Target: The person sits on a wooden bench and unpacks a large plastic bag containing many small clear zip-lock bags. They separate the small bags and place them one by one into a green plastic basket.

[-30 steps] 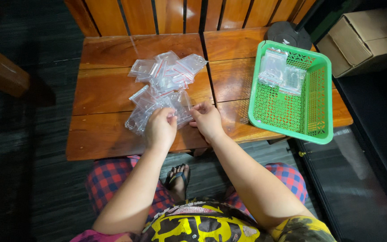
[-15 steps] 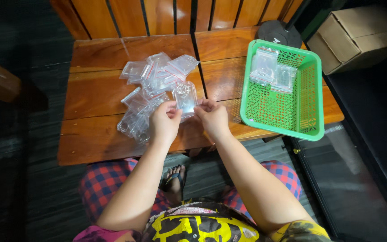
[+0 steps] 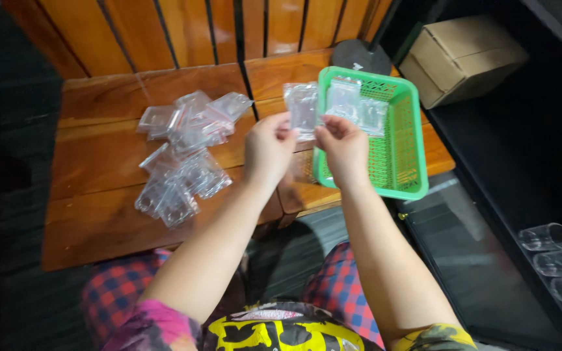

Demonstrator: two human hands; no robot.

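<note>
Fingers of the left hand (image 3: 269, 148) and right hand (image 3: 344, 144) pinch one small clear zip bag (image 3: 302, 108) between them, lifted above the table (image 3: 99, 162) beside the green basket (image 3: 403, 170). Keeping both top corners pinched and level should stop it slipping. The basket holds two similar bags (image 3: 358, 107); a loose pile of bags (image 3: 183, 153) lies on the table.

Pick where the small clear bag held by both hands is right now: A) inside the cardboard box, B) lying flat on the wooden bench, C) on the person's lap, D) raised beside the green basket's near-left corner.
D: the left hand and right hand pinch the clear bag up in the air beside the green basket.
</note>
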